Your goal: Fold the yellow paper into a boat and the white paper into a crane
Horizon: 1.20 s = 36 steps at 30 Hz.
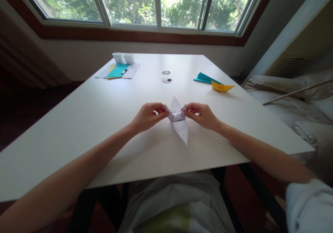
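Head view, looking forward and down over a white counter [91, 122] below a wide window [145, 3] full of green trees.

Near the middle of the counter, a white folded paper figure [178, 120], part-formed, with one point up toward the window and a longer point down toward the near edge, lying on or just above the surface; cannot tell which.

Left hand [148, 116] pinching the figure's left flap, fingertips [162, 113] closed on the paper edge. Right hand [201, 115] pinching the right flap in the same way, thumb and fingers clenched on the paper. Both forearms bare, stretched in from the near corners, the right one ending in a pale sleeve [309, 205] at the lower right.

Far left on the counter: a white sheet [134, 71] with a teal paper [117, 69] on top, a yellow edge just under the teal, a pen [126, 69] beside it, and two small white paper boxes [123, 57] touching each other behind.

Toward the far middle: two round cable ports [167, 80] set in the surface.

Far right: a teal folded paper [204, 77] and a yellow folded paper boat [221, 86], just beside each other, well apart from the hands.

Off the counter to the right: a pale cushioned seat [286, 101] with a thin stick [299, 91] across it.
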{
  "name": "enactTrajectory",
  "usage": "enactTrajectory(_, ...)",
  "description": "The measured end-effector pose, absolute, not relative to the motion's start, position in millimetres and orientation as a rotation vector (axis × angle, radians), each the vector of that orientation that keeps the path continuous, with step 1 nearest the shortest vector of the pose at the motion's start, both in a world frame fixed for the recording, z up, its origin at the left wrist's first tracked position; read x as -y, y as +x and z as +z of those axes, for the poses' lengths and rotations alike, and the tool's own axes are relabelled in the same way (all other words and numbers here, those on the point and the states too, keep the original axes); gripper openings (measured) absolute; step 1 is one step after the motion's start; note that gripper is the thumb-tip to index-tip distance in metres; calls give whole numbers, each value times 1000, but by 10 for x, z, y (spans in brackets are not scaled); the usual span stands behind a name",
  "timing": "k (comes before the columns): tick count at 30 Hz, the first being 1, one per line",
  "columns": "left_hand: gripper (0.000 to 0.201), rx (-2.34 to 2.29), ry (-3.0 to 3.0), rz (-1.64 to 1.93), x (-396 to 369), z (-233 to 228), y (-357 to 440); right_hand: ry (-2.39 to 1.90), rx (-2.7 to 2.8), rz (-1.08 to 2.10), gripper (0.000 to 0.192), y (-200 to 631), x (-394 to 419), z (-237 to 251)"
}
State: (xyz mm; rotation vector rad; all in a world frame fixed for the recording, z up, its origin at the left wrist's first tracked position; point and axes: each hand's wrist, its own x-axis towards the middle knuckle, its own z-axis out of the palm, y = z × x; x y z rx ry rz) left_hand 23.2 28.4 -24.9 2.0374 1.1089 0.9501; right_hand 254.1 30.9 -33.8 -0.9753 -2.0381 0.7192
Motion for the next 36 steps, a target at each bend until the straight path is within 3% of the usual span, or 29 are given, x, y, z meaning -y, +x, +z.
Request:
enactTrajectory(9,24,-1162,1977,1183,-261,-224,256,-936,2007,685,14,2527,-298,-323)
enactTrajectory(36,18,-1057,1856,1192,-256,-232,268,-935,2056,622,13,2520,-284,-285)
